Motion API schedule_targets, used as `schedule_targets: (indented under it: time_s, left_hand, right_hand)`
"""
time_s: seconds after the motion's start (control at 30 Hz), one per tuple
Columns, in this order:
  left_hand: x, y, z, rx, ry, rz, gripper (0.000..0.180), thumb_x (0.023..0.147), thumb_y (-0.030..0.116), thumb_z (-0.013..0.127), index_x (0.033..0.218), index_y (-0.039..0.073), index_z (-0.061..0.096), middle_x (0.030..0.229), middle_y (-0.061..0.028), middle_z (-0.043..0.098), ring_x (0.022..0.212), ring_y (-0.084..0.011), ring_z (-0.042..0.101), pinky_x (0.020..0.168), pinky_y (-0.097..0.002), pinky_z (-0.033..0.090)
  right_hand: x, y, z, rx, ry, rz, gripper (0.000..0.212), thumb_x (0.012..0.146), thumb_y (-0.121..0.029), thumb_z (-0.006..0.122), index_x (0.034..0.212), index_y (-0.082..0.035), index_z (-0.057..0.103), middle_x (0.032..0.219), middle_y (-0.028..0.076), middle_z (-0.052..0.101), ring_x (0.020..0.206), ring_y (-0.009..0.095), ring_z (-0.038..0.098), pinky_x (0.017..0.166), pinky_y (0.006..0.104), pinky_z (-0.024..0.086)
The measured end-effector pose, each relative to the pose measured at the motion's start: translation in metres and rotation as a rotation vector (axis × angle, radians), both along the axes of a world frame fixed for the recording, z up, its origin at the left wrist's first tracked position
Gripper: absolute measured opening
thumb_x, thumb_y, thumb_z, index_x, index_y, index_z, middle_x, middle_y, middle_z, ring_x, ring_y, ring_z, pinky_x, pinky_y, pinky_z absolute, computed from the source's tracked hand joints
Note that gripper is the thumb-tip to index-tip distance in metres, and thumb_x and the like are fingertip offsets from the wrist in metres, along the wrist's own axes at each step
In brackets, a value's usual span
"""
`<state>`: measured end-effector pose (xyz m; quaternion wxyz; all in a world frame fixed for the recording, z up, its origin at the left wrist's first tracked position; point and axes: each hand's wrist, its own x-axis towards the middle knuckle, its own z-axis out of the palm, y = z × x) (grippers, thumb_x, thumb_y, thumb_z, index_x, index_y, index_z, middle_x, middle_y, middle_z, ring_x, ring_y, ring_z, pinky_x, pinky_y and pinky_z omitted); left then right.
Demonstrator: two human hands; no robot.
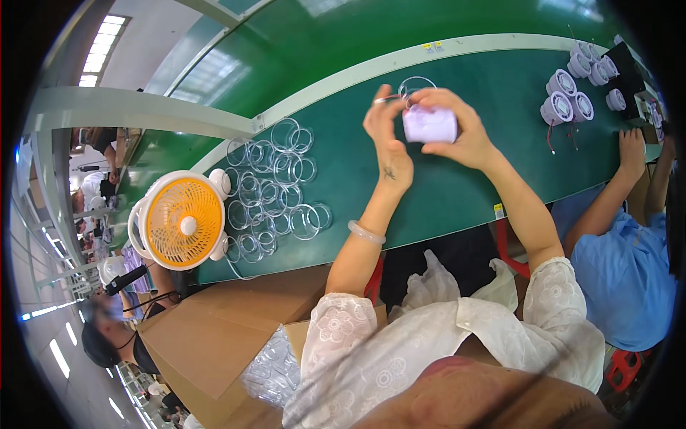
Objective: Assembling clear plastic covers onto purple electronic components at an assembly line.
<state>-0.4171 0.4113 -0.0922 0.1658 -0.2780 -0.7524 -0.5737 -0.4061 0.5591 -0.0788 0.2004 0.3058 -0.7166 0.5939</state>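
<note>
My right hand [468,132] is wrapped around a short white cylindrical housing [430,126], held above the green table with its plain side facing me. My left hand [389,136] is raised close beside it, fingers bent toward the housing's far end. A thin reddish wire [390,98] runs by the left fingertips; what those fingers pinch is hidden. Just beyond the hands shows a clear ring [418,83], partly covered by the fingers; whether it is held or lies on the table I cannot tell.
Several clear rings [268,193] lie left on the green table [357,214], beside an orange-and-white fan [187,223]. Several white units with wires [561,107] stand at the far right, near a co-worker's hand [632,150]. A cardboard box [214,322] holds clear plastic pieces [273,368].
</note>
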Motion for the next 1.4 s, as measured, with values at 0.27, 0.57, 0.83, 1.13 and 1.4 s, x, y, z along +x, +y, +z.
schedule_targets:
  time_s: [0.27,0.57,0.83,1.13,1.4]
  left_hand:
    - [-0.014,0.005,-0.004,-0.105,-0.237,0.075,0.062,0.060,0.020,0.072,0.107,0.000,0.035,0.121,-0.0188,0.034,0.108,-0.0322,0.039,0.088,-0.0355,0.034]
    - [-0.006,0.006,0.003,-0.154,0.044,0.183,0.031,0.058,0.010,0.069,0.077,0.006,0.044,0.113,-0.0166,0.027,0.115,-0.0384,0.025,0.091,-0.0453,0.028]
    - [0.000,-0.001,0.009,-0.416,0.113,-0.011,0.040,0.056,0.004,0.063,0.096,0.007,0.057,0.116,-0.0125,0.042,0.098,-0.0281,0.047,0.083,-0.0346,0.041]
    - [0.006,0.003,0.017,-0.392,0.109,-0.147,0.028,0.066,0.009,0.060,0.091,-0.001,0.051,0.111,-0.0152,0.042,0.095,-0.0306,0.044,0.081,-0.0355,0.040]
    - [0.006,0.008,0.002,-0.034,-0.057,-0.119,0.022,0.086,0.018,0.040,0.073,0.001,0.045,0.097,-0.0118,0.029,0.098,-0.0289,0.044,0.079,-0.0358,0.037]
  right_hand:
    - [-0.003,0.032,-0.001,-0.705,-0.519,0.021,0.039,0.070,-0.010,0.060,0.106,-0.003,0.044,0.100,0.005,0.049,0.091,0.014,0.048,0.080,0.0262,0.038]
    - [0.008,0.027,0.011,0.291,-0.138,-0.514,0.005,0.071,-0.005,0.056,0.075,-0.003,0.054,0.083,0.007,0.049,0.076,0.018,0.051,0.064,0.0271,0.041]
    - [0.005,0.032,0.008,0.347,0.113,-0.827,0.010,0.064,-0.008,0.063,0.071,-0.008,0.055,0.081,0.004,0.051,0.070,0.020,0.051,0.057,0.0281,0.043]
    - [0.008,0.018,0.007,0.458,0.248,-0.459,0.016,0.061,-0.003,0.064,0.073,-0.008,0.054,0.084,0.006,0.051,0.071,0.021,0.051,0.056,0.0280,0.042]
    - [0.008,0.006,-0.003,0.156,0.024,-0.272,0.021,0.076,-0.014,0.052,0.094,-0.003,0.050,0.096,0.010,0.050,0.085,0.026,0.050,0.072,0.0310,0.042]
